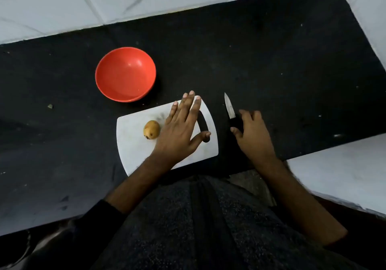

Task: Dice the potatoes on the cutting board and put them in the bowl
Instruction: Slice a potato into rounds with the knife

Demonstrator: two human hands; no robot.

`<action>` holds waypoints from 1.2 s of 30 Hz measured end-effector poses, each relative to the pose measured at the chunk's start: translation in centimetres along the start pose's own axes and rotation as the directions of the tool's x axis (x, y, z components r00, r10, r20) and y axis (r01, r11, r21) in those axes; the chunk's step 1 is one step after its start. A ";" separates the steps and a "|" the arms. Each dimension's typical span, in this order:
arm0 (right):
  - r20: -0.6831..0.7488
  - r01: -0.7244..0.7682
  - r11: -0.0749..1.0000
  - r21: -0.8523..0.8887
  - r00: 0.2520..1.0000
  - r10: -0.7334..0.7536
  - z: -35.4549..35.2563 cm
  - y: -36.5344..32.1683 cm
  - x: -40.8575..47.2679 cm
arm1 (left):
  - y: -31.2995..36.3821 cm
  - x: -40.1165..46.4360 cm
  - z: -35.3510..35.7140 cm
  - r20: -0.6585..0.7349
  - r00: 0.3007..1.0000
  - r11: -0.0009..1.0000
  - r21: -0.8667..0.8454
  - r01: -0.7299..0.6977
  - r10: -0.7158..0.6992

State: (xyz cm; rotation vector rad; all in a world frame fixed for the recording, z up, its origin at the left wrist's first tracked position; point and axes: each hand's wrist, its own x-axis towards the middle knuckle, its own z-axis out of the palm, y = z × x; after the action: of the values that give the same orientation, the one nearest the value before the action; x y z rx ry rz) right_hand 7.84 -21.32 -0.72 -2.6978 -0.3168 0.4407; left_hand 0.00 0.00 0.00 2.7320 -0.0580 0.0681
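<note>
1. Whole potato lying on the white cutting board, left of centre, uncut.
2. Left hand flat on the board just right of the potato, fingers straight and spread, holding nothing.
3. Right hand off the board's right edge, fingers curling at the dark handle of the knife; grip not clear.
4. Red bowl on the black counter, far left of the board.

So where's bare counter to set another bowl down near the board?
Bare dark counter lies beyond the knife, right of the red bowl, and also left of the cutting board. It is crowded where the left hand lies over the board beside the potato and the right hand reaches the knife.
</note>
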 end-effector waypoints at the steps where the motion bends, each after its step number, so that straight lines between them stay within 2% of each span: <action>1: 0.008 -0.009 1.000 -0.013 1.000 0.009 0.1 0.0 0.1 | -0.1 -0.1 -0.1 -0.010 1.000 1.000 0.003 0.000 0.000; 5: 0.043 -0.024 0.999 -0.034 0.999 0.026 0.3 0.0 0.6 | -1.1 -0.5 -0.7 -0.033 0.996 0.997 -0.014 0.079 -0.080; 10: -0.006 -0.011 0.997 0.075 1.000 0.012 -0.7 -1.8 1.1 | -2.8 -1.9 -1.3 -0.079 0.981 0.984 -0.035 0.175 -0.178; 14: -0.032 0.112 0.953 0.280 0.994 -0.107 -1.2 -5.1 0.8 | -3.3 -3.3 -1.5 -0.113 0.948 0.949 -0.142 0.282 -0.298; 18: 0.097 0.118 0.871 0.477 0.978 -0.186 0.1 -8.2 -0.6 | -4.3 -4.6 -1.5 -0.122 0.923 0.925 -0.160 0.345 -0.365; 23: 0.189 0.180 0.878 0.444 0.939 -0.288 3.0 -9.1 -3.5 | -5.4 -6.2 -1.4 -0.131 0.882 0.887 -0.162 0.432 -0.453; 26: 0.202 0.121 0.874 0.470 0.949 -0.240 4.0 -8.7 -4.2 | -5.5 -6.6 -1.2 -0.123 0.882 0.884 -0.181 0.431 -0.455; 30: 0.121 0.063 0.880 0.471 0.983 -0.135 3.8 -8.6 -3.2 | -5.4 -6.2 -1.1 -0.122 0.907 0.909 -0.174 0.380 -0.403; 33: 0.178 -0.035 0.810 0.585 0.980 -0.087 3.4 -8.8 -2.7 | -5.5 -5.9 -1.0 -0.119 0.907 0.908 -0.169 0.383 -0.405; 36: 0.080 0.051 0.864 0.501 0.991 -0.104 3.3 -8.7 -2.4 | -5.7 -6.0 -1.1 -0.135 0.897 0.901 -0.178 0.395 -0.420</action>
State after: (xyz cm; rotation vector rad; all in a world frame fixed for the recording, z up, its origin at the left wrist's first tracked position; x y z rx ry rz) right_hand 3.15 -13.01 0.54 -2.1518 -0.2915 0.5548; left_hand -5.76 5.80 -1.60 2.5206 0.5396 0.1698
